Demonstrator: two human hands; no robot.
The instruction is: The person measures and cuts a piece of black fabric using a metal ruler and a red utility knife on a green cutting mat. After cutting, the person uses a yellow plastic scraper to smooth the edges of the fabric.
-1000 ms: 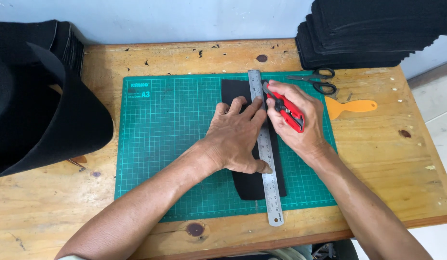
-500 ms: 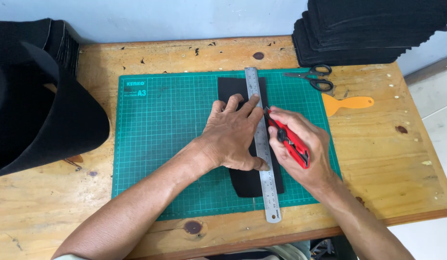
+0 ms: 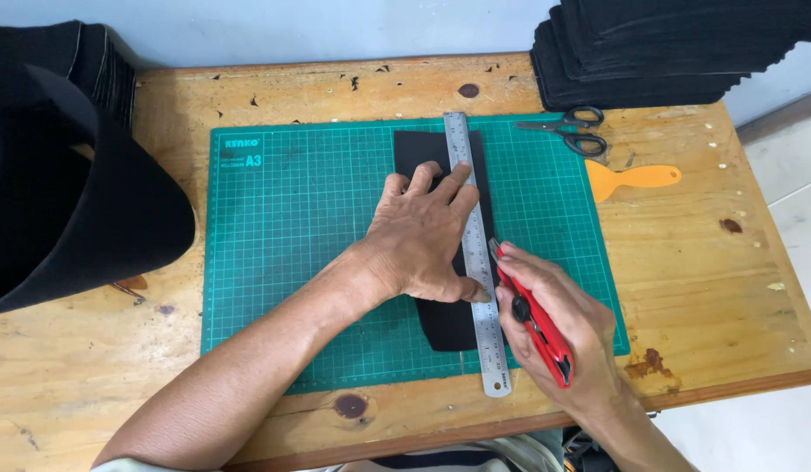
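Left hand (image 3: 427,240): spread flat, not gripping anything; just pressing down on the steel ruler (image 3: 477,262) and the black strip (image 3: 440,236) under it

Right hand (image 3: 558,336): clenched around a red utility knife (image 3: 532,319); blade tip sits right at the ruler's right edge, about halfway down

Black strip: lies lengthwise on the green cutting mat (image 3: 292,253), ruler laid along its right side

Surface (image 3: 729,288): worn wood; scissors (image 3: 567,131) and an orange scraper (image 3: 628,179) off to the right of the mat, well apart from the hands

Back right: stack of black sheets (image 3: 676,48)

Left side: big roll of black material (image 3: 64,175)
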